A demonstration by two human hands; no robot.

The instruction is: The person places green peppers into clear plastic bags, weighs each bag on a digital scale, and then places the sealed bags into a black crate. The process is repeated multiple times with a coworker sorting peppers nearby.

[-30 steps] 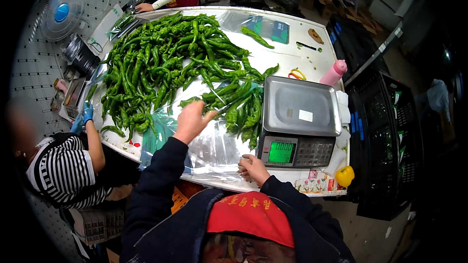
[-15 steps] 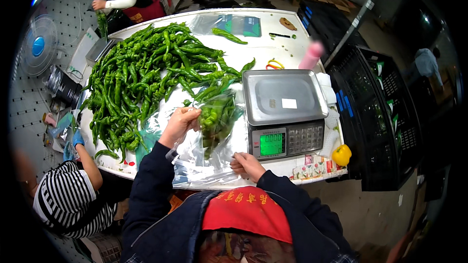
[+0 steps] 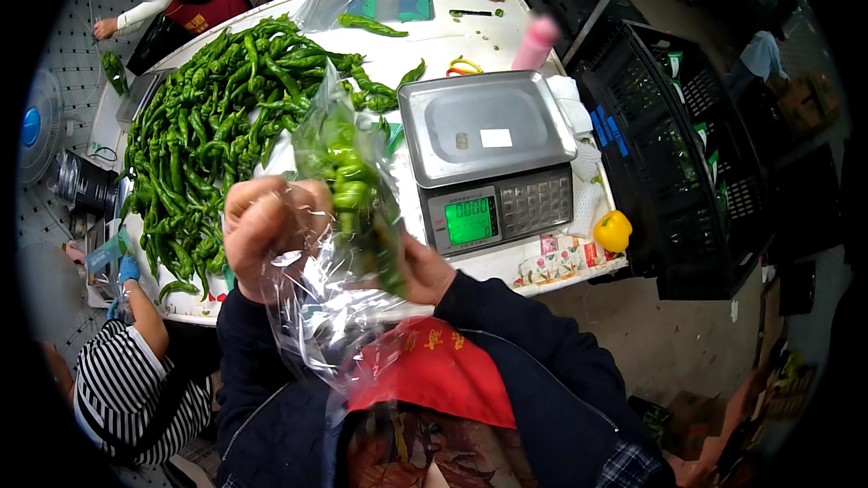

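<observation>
A clear plastic bag of long green peppers [image 3: 348,185] is raised in front of my chest, its loose film hanging down toward the red apron. My left hand [image 3: 271,228] is closed on the bag's left side, gripping the film. Against the lower right of the bag is my right hand [image 3: 423,269], curled round it with the fingertips hidden behind the peppers. A large heap of long green peppers [image 3: 194,140] covers the left part of the table. Just right of the bag stands a digital scale [image 3: 488,122] with nothing on its steel pan.
A yellow bell pepper [image 3: 612,231] lies at the table's right corner. Behind the scale are a pink bottle [image 3: 536,42] and coloured bands [image 3: 464,66]. Black crates [image 3: 669,154] stand along the right. Two co-workers are at the left, one wearing a blue glove [image 3: 129,268].
The bag of peppers has been lifted off the table toward me. My left hand came up and nearer with it, and my right hand moved in against the bag. The view shifted.
</observation>
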